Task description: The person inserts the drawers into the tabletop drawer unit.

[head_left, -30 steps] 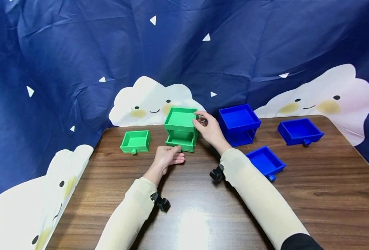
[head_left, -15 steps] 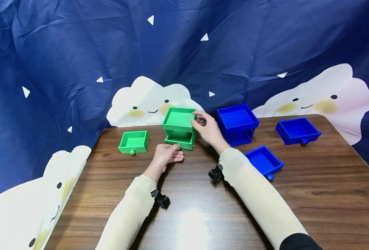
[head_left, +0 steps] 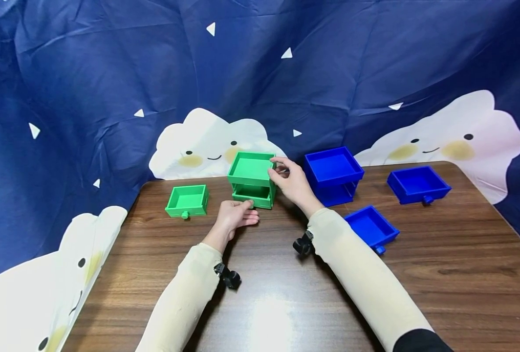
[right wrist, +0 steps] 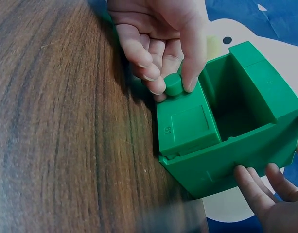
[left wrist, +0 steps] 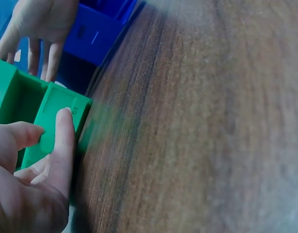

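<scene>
A green mini drawer cabinet (head_left: 251,168) with a tray top stands at the back of the table. Its lower drawer (right wrist: 187,127) sits in the bottom slot, front nearly level with the frame; the slot above is bare. My left hand (head_left: 233,215) pinches the drawer's round knob (right wrist: 173,84) between thumb and fingers. My right hand (head_left: 292,181) holds the cabinet at its upper right edge, with fingertips (right wrist: 242,173) against the side wall. A second green drawer (head_left: 188,199) lies apart on the left.
A blue cabinet (head_left: 333,168) without drawers stands just right of my right hand. Two blue drawers (head_left: 418,183) lie on the right, the nearer blue drawer (head_left: 370,226) beside my right sleeve. A dark patterned curtain (head_left: 225,63) hangs behind the wooden table (head_left: 286,283).
The lower green drawer has slid further back into the cabinet, pushed by my left hand. My right hand has kept its place at the cabinet's edge. The head view has shifted slightly.
</scene>
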Action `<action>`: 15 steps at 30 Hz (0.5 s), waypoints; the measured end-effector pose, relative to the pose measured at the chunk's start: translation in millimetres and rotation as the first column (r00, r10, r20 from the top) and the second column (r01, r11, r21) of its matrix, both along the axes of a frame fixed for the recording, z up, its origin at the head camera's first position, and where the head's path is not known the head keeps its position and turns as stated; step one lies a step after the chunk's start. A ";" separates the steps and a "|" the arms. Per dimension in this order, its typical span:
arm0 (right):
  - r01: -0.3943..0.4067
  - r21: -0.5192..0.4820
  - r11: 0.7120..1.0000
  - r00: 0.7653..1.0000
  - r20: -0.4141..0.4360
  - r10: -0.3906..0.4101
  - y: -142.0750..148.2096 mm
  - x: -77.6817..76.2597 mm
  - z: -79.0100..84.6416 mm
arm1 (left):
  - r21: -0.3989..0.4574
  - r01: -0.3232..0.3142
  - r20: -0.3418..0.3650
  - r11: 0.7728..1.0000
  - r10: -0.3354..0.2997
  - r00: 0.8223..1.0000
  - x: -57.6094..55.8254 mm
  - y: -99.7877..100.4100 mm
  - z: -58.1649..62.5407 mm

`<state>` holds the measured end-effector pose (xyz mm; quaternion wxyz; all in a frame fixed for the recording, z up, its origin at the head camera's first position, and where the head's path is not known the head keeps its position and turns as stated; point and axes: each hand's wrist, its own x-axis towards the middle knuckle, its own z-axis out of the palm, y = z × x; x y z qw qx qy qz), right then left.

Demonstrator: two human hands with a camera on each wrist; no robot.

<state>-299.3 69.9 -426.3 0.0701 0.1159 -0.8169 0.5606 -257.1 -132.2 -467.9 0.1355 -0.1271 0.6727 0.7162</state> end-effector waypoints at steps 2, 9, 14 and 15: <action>-0.002 -0.006 1.000 1.000 0.001 0.002 0.0 0.3 0.8 | 0.001 -0.002 -0.003 1.000 0.002 1.000 -0.8 0.6 0.1; -0.002 -0.009 1.000 1.000 0.002 0.002 0.0 0.5 1.3 | 0.009 -0.003 -0.009 1.000 0.003 1.000 -4.3 3.3 -0.7; -0.002 -0.012 1.000 1.000 0.007 0.002 0.0 -0.5 0.1 | 0.005 -0.005 -0.009 1.000 0.005 1.000 -7.8 4.4 -0.5; 0.000 -0.012 1.000 1.000 0.007 0.001 0.0 -0.6 0.0 | 0.006 -0.005 -0.006 1.000 0.005 1.000 -8.2 4.5 -0.3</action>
